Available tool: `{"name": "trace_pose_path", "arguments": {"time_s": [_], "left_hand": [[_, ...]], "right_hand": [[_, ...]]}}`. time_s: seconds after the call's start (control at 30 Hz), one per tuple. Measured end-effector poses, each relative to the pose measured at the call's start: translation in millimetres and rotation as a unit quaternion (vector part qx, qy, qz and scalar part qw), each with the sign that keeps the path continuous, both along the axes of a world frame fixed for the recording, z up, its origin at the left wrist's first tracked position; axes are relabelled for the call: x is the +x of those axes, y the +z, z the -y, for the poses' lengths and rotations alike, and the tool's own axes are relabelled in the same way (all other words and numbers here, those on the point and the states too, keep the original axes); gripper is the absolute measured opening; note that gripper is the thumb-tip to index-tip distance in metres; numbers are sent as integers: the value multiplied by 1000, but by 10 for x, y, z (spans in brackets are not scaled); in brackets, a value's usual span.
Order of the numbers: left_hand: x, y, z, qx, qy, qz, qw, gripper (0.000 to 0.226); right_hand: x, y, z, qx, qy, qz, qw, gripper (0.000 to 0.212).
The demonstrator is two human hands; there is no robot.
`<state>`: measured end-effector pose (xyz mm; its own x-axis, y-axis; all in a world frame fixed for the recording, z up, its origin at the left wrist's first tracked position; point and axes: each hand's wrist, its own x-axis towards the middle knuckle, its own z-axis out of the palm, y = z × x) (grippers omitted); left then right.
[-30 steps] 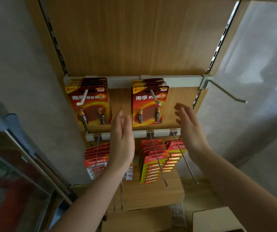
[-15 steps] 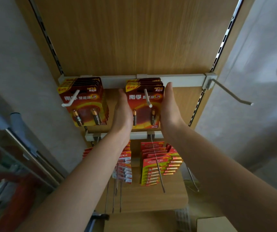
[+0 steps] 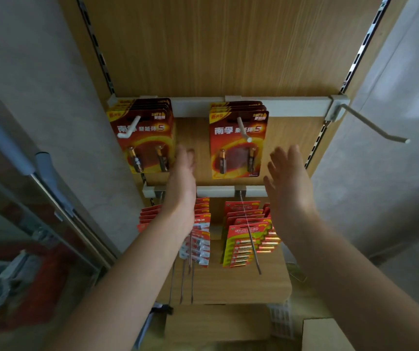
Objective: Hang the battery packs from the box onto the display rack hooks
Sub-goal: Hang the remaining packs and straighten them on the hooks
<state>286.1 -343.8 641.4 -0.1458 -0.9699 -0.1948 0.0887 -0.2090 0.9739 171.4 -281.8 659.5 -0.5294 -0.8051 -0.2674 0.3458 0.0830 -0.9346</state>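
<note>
Two stacks of red and yellow battery packs hang on white hooks from the upper rail: the left stack [image 3: 143, 138] and the middle stack [image 3: 237, 141]. A third hook [image 3: 372, 126] at the rail's right end is bare. My left hand [image 3: 181, 176] is raised between the two stacks, fingers apart, holding nothing. My right hand [image 3: 288, 183] is up to the right of the middle stack, palm inward, fingers spread, a little apart from the packs. A corner of the cardboard box [image 3: 327, 334] shows at the bottom right.
A lower rail [image 3: 216, 191] carries smaller red packs [image 3: 200, 239] and green-and-red packs [image 3: 247, 239] on long thin hooks. A wooden shelf [image 3: 238, 287] lies below. Grey walls flank the wooden back panel [image 3: 216, 46]; a glass-and-metal frame [image 3: 51, 188] stands at left.
Half a second ago both hands pressed against the sides of the middle stack. Now they have drawn back and down from it, the right hand moving off to the right, fingers spread.
</note>
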Motion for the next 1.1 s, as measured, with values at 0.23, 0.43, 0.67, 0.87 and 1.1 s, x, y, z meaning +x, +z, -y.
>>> {"name": "trace_pose_path", "arguments": {"time_s": [0.23, 0.43, 0.67, 0.87, 1.1], "left_hand": [[794, -479, -276, -65, 84, 76, 991, 23], [1256, -991, -60, -55, 154, 142, 976, 20], [1321, -1253, 130, 90, 25, 193, 977, 47], [1156, -1319, 193, 151, -4, 111, 982, 46], [1145, -1550, 350, 146, 2, 62, 987, 52]], "right_hand": [[455, -569, -289, 73, 21, 2, 997, 28], [1014, -963, -42, 144, 197, 9, 970, 36], [1308, -1159, 421, 180, 230, -124, 948, 33], [1470, -1315, 492, 203, 191, -134, 951, 45], [1534, -1343, 534, 207, 178, -96, 957, 57]]}}
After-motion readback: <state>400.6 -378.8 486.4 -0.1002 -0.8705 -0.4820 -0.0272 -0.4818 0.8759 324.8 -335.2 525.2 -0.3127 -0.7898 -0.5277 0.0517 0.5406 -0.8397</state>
